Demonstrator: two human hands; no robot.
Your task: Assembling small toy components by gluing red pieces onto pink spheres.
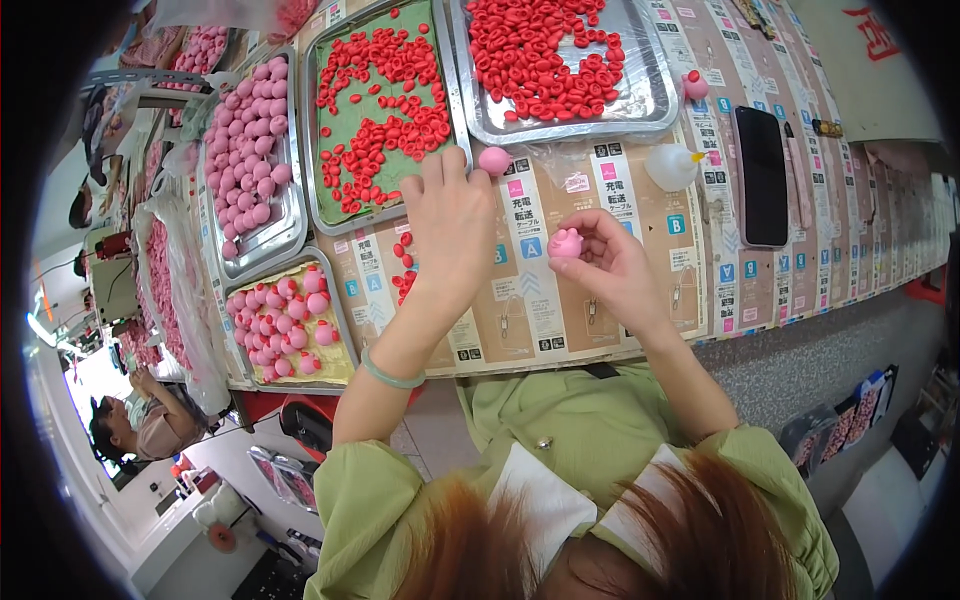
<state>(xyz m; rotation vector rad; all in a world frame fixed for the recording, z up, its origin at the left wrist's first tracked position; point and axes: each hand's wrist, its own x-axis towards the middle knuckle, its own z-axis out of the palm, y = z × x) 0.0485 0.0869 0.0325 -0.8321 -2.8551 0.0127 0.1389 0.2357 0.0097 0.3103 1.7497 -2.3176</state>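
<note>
I'm looking down at the table [480,325], where a green-lined tray [311,150] is lying at the far left. My left hand [448,225] is reaching over its near-right corner; its fingertips are hiding, so I can't tell whether they're gripping anything. My right hand [612,268] is pinching a pink figure [566,243] over the table, to the right. Beyond it, a phone [762,178] and a bottle [670,168] are resting. Red pieces [405,262] are lying just left of my left forearm.

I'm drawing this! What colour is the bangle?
The bangle is pale green, clearest in the head view.
</note>
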